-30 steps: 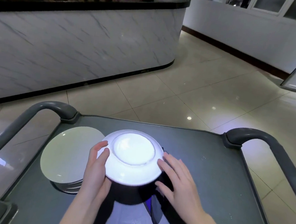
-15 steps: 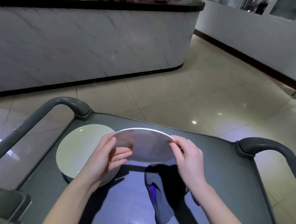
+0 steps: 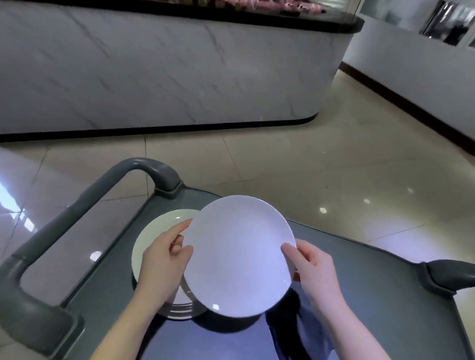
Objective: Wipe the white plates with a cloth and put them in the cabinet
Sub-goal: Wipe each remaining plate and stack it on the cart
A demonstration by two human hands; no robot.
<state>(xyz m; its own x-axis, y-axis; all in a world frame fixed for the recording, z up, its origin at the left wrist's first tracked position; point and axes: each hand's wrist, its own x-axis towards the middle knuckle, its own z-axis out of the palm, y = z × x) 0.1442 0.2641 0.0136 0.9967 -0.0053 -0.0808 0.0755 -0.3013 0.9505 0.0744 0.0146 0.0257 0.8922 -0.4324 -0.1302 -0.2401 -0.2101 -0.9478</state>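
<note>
You hold the white plate [image 3: 239, 258] tilted above the cart [image 3: 389, 317], just right of the plate stack [image 3: 157, 230]. Left hand [image 3: 163, 261] pinches its left rim, right hand [image 3: 317, 272] its right rim. Likely step: wiping. The next move needs one hand freed for the dark cloth [image 3: 304, 339] beneath.

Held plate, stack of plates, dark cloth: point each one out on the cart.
held plate [image 3: 239, 253], head view, middle of its upturned face
stack of plates [image 3: 160, 228], head view, bare part of the top plate
dark cloth [image 3: 303, 347], head view, fold beside the right forearm
</note>
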